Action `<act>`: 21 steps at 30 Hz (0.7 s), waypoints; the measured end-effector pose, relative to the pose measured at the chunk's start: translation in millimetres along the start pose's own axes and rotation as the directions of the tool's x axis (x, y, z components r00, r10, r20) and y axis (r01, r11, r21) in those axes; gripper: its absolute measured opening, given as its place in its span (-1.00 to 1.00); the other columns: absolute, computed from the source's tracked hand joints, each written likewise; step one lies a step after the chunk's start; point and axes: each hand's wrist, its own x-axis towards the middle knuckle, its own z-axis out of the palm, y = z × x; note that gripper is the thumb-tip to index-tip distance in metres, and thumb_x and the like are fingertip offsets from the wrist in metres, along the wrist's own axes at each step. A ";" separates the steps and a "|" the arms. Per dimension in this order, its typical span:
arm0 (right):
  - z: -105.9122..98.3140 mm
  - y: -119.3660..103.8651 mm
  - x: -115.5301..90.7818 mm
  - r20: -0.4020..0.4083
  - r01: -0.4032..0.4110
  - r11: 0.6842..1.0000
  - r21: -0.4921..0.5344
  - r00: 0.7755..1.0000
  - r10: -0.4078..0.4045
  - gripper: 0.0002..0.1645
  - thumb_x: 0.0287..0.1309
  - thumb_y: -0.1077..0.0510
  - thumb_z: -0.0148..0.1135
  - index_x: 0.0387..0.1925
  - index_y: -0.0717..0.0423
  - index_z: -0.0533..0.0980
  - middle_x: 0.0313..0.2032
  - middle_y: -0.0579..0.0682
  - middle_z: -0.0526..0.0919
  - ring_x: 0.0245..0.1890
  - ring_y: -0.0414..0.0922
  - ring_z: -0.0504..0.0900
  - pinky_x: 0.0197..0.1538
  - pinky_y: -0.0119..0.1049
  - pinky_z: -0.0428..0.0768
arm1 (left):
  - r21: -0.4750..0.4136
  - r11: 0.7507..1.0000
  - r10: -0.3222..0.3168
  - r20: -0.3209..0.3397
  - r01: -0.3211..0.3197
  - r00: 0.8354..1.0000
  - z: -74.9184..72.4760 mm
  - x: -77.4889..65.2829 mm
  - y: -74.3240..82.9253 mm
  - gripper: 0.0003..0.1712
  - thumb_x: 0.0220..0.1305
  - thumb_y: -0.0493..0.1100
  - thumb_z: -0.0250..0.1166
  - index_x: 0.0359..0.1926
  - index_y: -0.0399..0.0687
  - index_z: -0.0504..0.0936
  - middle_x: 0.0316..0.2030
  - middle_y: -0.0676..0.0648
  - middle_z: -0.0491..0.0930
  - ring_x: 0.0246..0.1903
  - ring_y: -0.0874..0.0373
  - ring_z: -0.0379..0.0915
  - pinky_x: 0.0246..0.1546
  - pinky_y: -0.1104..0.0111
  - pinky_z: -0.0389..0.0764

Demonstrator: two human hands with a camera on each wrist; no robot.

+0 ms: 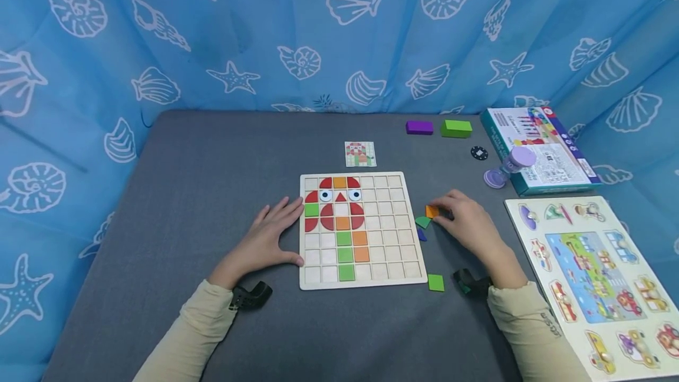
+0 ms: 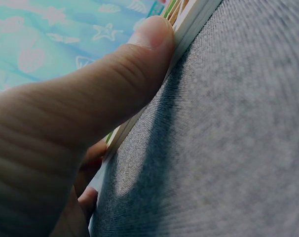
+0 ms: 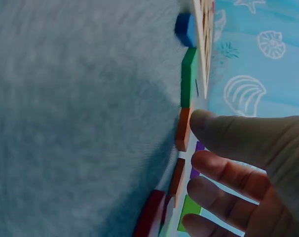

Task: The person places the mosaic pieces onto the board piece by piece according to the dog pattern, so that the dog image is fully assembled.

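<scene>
My left hand [image 1: 269, 237] lies with spread fingers against the left edge of a square wooden grid board [image 1: 414, 273]. In the left wrist view, the thumb [image 2: 152, 37] touches the board's side. Red, orange and green pieces and two eye pieces fill some of the board's cells. Right of the board, my right hand [image 1: 470, 221] has its thumb and index fingertip at an orange piece [image 1: 431, 211] on the table. In the right wrist view, the thumb and fingers [image 3: 228, 170] stand apart. Beside the orange piece lie a green piece [image 1: 422, 222] and a blue piece [image 1: 421, 234].
A green square [image 1: 436, 283] lies near the board's lower right corner. Behind the board is a small picture card [image 1: 360, 154]. Purple [image 1: 419, 128] and green blocks [image 1: 456, 129], a box [image 1: 557, 164], a lilac hourglass-shaped object [image 1: 509, 168] and a picture puzzle board [image 1: 543, 217] stand right.
</scene>
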 end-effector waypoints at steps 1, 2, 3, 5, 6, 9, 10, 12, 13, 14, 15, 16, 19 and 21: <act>0.0 0.7 0.3 0.011 0.001 1.000 -0.009 1.000 -0.001 -0.66 -0.07 0.21 0.31 -0.16 0.16 0.57 -0.29 0.03 0.52 -0.33 -0.07 0.48 -0.27 -0.11 0.44 | 0.003 1.000 -0.001 0.000 0.001 1.000 0.3 -0.2 -0.1 0.26 -0.34 0.42 0.31 0.36 0.05 -0.01 0.36 0.09 -0.09 0.35 0.07 -0.33 0.23 -0.03 -0.30; 0.4 1.1 0.6 0.019 -0.001 1.000 -0.014 1.000 0.001 -0.66 -0.07 0.21 0.31 -0.16 0.16 0.57 -0.29 0.03 0.52 -0.33 -0.07 0.48 -0.27 -0.11 0.44 | 0.003 1.000 -0.001 -0.001 0.001 1.000 0.5 -0.2 -0.1 0.26 -0.34 0.43 0.31 0.36 0.05 -0.01 0.36 0.09 -0.09 0.35 0.07 -0.33 0.23 -0.03 -0.29; 0.9 1.5 1.0 0.027 -0.003 1.000 -0.019 1.000 0.004 -0.65 -0.07 0.20 0.31 -0.16 0.17 0.57 -0.29 0.03 0.52 -0.32 -0.07 0.48 -0.27 -0.10 0.44 | 0.004 1.000 0.000 -0.002 0.000 1.000 0.7 -0.1 -0.2 0.26 -0.34 0.43 0.30 0.36 0.05 -0.01 0.36 0.09 -0.09 0.35 0.07 -0.33 0.23 -0.03 -0.29; 1.7 1.3 1.6 0.036 -0.011 1.000 -0.027 0.999 0.012 -0.66 -0.07 0.20 0.31 -0.16 0.16 0.57 -0.28 0.03 0.52 -0.30 -0.05 0.49 -0.25 -0.08 0.45 | 0.004 1.000 0.003 -0.004 -0.003 1.000 0.9 0.0 -0.1 0.26 -0.35 0.43 0.30 0.36 0.05 -0.01 0.36 0.08 -0.09 0.35 0.06 -0.32 0.23 -0.03 -0.29; 2.0 1.4 1.7 0.040 -0.013 1.000 -0.027 0.999 0.014 -0.66 -0.07 0.20 0.31 -0.17 0.16 0.57 -0.28 0.03 0.52 -0.28 -0.04 0.50 -0.23 -0.06 0.45 | 0.004 1.000 0.004 -0.005 -0.004 1.000 0.9 0.1 0.0 0.26 -0.35 0.43 0.30 0.36 0.05 -0.01 0.36 0.08 -0.09 0.35 0.06 -0.32 0.23 -0.03 -0.29; 3.2 1.8 2.1 0.043 -0.018 0.999 -0.026 0.999 0.019 -0.69 -0.07 0.22 0.31 -0.19 0.17 0.58 -0.27 0.04 0.53 -0.25 -0.01 0.51 -0.20 -0.03 0.45 | 0.005 1.000 0.003 -0.004 -0.003 1.000 0.8 0.1 0.4 0.26 -0.34 0.43 0.30 0.36 0.04 -0.01 0.36 0.08 -0.09 0.35 0.06 -0.32 0.23 -0.03 -0.29; 3.1 1.7 2.1 0.044 -0.017 1.000 -0.026 0.999 0.018 -0.69 -0.07 0.22 0.31 -0.20 0.17 0.58 -0.27 0.05 0.53 -0.24 -0.01 0.51 -0.19 -0.03 0.45 | 0.005 1.000 0.001 -0.003 -0.001 1.000 0.7 0.0 0.5 0.26 -0.34 0.43 0.31 0.36 0.04 -0.01 0.36 0.08 -0.09 0.35 0.06 -0.32 0.23 -0.03 -0.29; 3.3 2.2 1.7 0.044 -0.015 1.000 -0.027 0.999 0.017 -0.70 -0.07 0.22 0.30 -0.20 0.18 0.57 -0.27 0.06 0.54 -0.24 0.00 0.52 -0.19 -0.02 0.45 | 0.004 1.000 -0.002 0.000 0.002 1.000 0.4 -0.3 1.0 0.26 -0.34 0.42 0.31 0.36 0.04 -0.01 0.36 0.08 -0.09 0.35 0.06 -0.33 0.23 -0.03 -0.29; 3.2 2.1 1.4 0.040 -0.019 0.999 -0.025 0.999 0.020 -0.70 -0.07 0.22 0.30 -0.20 0.18 0.57 -0.26 0.06 0.54 -0.24 0.00 0.52 -0.19 -0.02 0.46 | 0.003 1.000 -0.003 0.001 0.003 1.000 0.3 -0.5 1.1 0.26 -0.34 0.42 0.31 0.36 0.03 -0.01 0.36 0.08 -0.09 0.35 0.05 -0.32 0.23 -0.03 -0.29; 2.8 1.8 1.0 0.033 -0.022 0.999 -0.023 0.999 0.023 -0.70 -0.07 0.22 0.30 -0.20 0.18 0.56 -0.26 0.06 0.53 -0.25 0.00 0.51 -0.20 -0.03 0.46 | 0.002 1.000 -0.004 0.001 0.004 1.000 0.2 -0.6 1.2 0.26 -0.34 0.42 0.31 0.36 0.03 -0.01 0.36 0.07 -0.09 0.35 0.05 -0.32 0.23 -0.03 -0.29; 2.4 1.4 0.8 0.025 -0.028 0.999 -0.020 0.999 0.028 -0.70 -0.06 0.23 0.29 -0.19 0.18 0.56 -0.26 0.07 0.53 -0.26 -0.01 0.51 -0.20 -0.03 0.45 | 0.002 1.000 -0.004 0.000 0.004 1.000 0.1 -0.6 1.1 0.26 -0.34 0.42 0.32 0.36 0.03 -0.01 0.36 0.07 -0.08 0.35 0.05 -0.32 0.23 -0.03 -0.29; 1.7 0.4 0.5 0.015 -0.033 0.999 -0.014 0.999 0.034 -0.69 -0.06 0.23 0.28 -0.19 0.19 0.55 -0.26 0.07 0.52 -0.27 -0.01 0.50 -0.21 -0.04 0.45 | 0.001 1.000 -0.006 0.000 0.006 1.000 0.1 -0.8 1.2 0.26 -0.34 0.42 0.32 0.36 0.03 -0.01 0.36 0.08 -0.09 0.35 0.05 -0.32 0.23 -0.03 -0.29; 0.8 -7.0 -0.4 -0.008 -0.032 0.999 0.022 0.999 0.032 -0.68 -0.05 0.22 0.28 -0.17 0.18 0.54 -0.25 0.06 0.51 -0.31 -0.04 0.47 -0.23 -0.08 0.46 | 0.003 1.000 -0.007 -0.003 0.007 1.000 0.6 -0.9 0.5 0.26 -0.34 0.42 0.31 0.36 0.04 -0.01 0.36 0.08 -0.09 0.35 0.06 -0.32 0.23 -0.03 -0.29; 1.0 -17.3 -0.7 -0.017 0.009 0.999 0.047 1.000 -0.008 -0.68 -0.06 0.21 0.29 -0.18 0.16 0.55 -0.27 0.04 0.52 -0.36 -0.08 0.45 -0.29 -0.16 0.46 | 0.006 1.000 -0.008 -0.003 0.008 1.000 0.9 -1.0 0.1 0.26 -0.34 0.42 0.31 0.36 0.05 -0.01 0.36 0.09 -0.09 0.35 0.06 -0.32 0.23 -0.03 -0.29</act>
